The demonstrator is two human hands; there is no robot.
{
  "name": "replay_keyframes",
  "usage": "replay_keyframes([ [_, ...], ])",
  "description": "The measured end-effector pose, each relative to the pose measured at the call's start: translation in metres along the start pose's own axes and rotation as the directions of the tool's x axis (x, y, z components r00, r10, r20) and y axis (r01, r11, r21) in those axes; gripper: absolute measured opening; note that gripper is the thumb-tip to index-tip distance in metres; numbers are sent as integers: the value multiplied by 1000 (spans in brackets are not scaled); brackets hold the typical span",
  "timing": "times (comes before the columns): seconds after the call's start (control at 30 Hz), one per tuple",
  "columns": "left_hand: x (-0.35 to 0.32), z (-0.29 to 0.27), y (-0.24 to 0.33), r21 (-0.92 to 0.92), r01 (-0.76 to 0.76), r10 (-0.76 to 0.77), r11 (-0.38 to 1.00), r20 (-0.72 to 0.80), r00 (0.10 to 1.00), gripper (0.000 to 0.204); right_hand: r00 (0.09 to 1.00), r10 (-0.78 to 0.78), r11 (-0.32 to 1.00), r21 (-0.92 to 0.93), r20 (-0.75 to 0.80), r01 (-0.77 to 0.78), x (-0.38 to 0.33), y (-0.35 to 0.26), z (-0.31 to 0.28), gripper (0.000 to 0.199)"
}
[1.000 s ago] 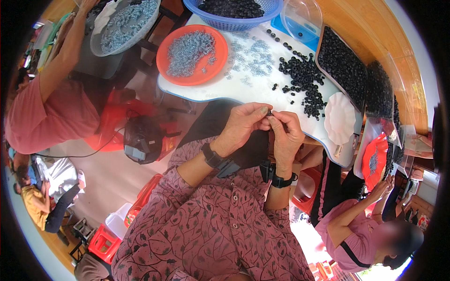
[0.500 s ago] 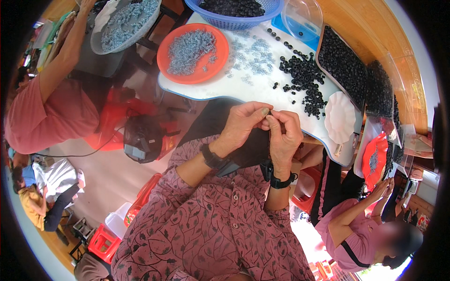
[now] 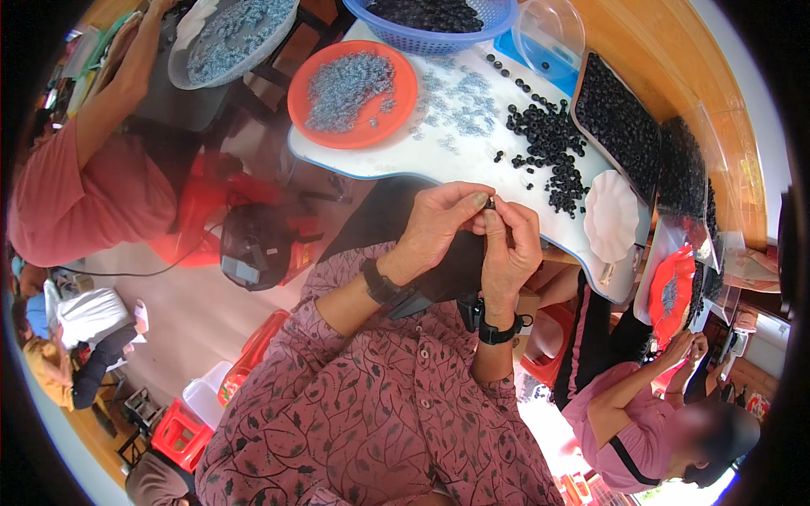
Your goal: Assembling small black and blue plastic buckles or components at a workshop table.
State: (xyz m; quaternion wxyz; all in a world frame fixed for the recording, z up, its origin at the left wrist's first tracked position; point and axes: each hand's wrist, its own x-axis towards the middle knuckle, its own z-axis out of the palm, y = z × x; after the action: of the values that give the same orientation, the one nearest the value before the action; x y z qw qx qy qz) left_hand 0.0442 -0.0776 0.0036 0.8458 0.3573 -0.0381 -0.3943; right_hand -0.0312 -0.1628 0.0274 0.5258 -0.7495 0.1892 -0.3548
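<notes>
My left hand [image 3: 445, 221] and my right hand [image 3: 512, 238] meet in front of my chest, just off the table's near edge. Their thumbs and fingertips pinch together around a small black piece [image 3: 489, 203], mostly covered by the fingers. It looks like the small black round pieces [image 3: 548, 135] scattered on the white table [image 3: 371, 160]. An orange-red plate [image 3: 403, 118] of tiny grey-blue translucent pieces [image 3: 348, 88] sits beyond my left hand. More of these translucent pieces [image 3: 464, 101] lie loose beside it.
A blue basket [image 3: 456, 38] and a tray [image 3: 582, 110] hold more black pieces. A white scalloped dish [image 3: 611, 215] stands at the right edge. Co-workers sit left [image 3: 110, 202] and right [image 3: 612, 413]. A black bag [image 3: 253, 244] rests on a red stool.
The small black piece shows more plainly between my fingertips; my hands have barely shifted. The right co-worker's hands have changed from palms nearly together to fingertips meeting.
</notes>
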Motion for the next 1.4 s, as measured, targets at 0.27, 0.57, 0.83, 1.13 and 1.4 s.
replay_keyframes([
  [0.27,-2,-1,4,-158,114,-114,981,13,993,27,996,70,997,42,-55,-68,-3,13,-4,12],
  [0.57,-1,-3,3,-117,99,-100,988,-7,995,27,997,-61,990,-127,-50,54,2,2,2,10],
  [0.83,-1,-4,0,-26,44,-45,999,-49,998,24,994,-112,977,-184,-9,108,2,-2,4,11],
  [1.13,-1,-4,-3,-22,16,-17,1000,-44,999,23,997,-64,989,-133,-38,58,-3,7,5,12],
  [1.4,0,-6,-8,44,-1,3,999,-54,999,23,996,-91,978,-191,-26,84,-2,5,6,13],
])
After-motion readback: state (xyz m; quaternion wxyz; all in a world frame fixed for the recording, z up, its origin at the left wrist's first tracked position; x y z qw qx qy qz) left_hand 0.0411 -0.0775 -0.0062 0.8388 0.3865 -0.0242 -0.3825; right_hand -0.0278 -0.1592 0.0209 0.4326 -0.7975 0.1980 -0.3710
